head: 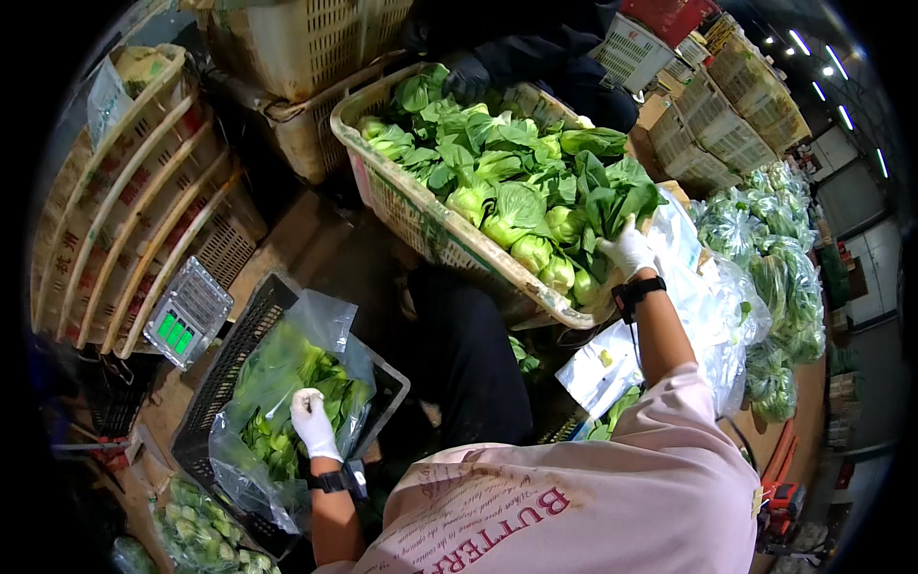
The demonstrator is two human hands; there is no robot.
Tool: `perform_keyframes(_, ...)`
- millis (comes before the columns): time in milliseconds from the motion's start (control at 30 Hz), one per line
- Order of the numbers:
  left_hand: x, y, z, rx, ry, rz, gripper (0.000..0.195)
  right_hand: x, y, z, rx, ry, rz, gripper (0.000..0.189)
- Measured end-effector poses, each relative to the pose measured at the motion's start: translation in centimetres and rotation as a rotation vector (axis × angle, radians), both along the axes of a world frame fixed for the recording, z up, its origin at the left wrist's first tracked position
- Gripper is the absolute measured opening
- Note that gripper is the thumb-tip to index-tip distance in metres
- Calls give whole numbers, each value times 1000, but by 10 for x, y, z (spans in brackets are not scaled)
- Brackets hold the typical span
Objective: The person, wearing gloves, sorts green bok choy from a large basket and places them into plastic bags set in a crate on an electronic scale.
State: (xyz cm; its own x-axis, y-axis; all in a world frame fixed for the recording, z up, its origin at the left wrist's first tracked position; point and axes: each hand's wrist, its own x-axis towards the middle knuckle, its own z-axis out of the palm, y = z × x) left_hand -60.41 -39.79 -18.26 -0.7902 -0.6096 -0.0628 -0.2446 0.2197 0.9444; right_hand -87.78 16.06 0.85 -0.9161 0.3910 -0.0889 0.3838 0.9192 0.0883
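Observation:
My right hand (630, 252), in a white glove, grips a leafy bok choy (609, 192) at the near right end of a large, dirty plastic crate (459, 240). Loose heads of bok choy (520, 208) fill that crate, pale bases and dark leaves mixed. At lower left, my gloved left hand (313, 425) is over a clear plastic bag (237, 438) with its fingers curled. Whether it pinches the film cannot be made out. Inside the bag lie green leafy vegetables (269, 438). A black plastic crate (204, 423) holds the bag.
A scale display (179, 323) with lit green digits stands left, before nested crates (122, 215). Another person's dark-gloved hand (466, 77) reaches into the crate's far side. Plastic sheets (696, 301) and bagged greens (778, 287) lie right. More bagged vegetables (197, 527) sit lower left.

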Motion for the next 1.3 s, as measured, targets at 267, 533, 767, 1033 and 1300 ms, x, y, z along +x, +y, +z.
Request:
perform_keyframes(267, -63, 126, 173, -460, 499, -349, 31, -16, 39, 34, -639, 88, 88, 90)
perform_keyframes(533, -156, 239, 209, -1031, 702, -682, 96, 54, -82, 76, -1511, -499, 402, 54)
perform_keyframes(767, -183, 219, 207, -518, 616, -632, 64, -132, -64, 91, -197, 457, 656, 33)
perform_keyframes(1033, -182, 182, 200, 769, 283, -691, 84, -213, 43, -4, -532, 207, 389, 48)
perform_keyframes(1300, -202, 237, 224, 685, 376, -984, 114, -20, -73, 93, -1653, 33, 593, 81)
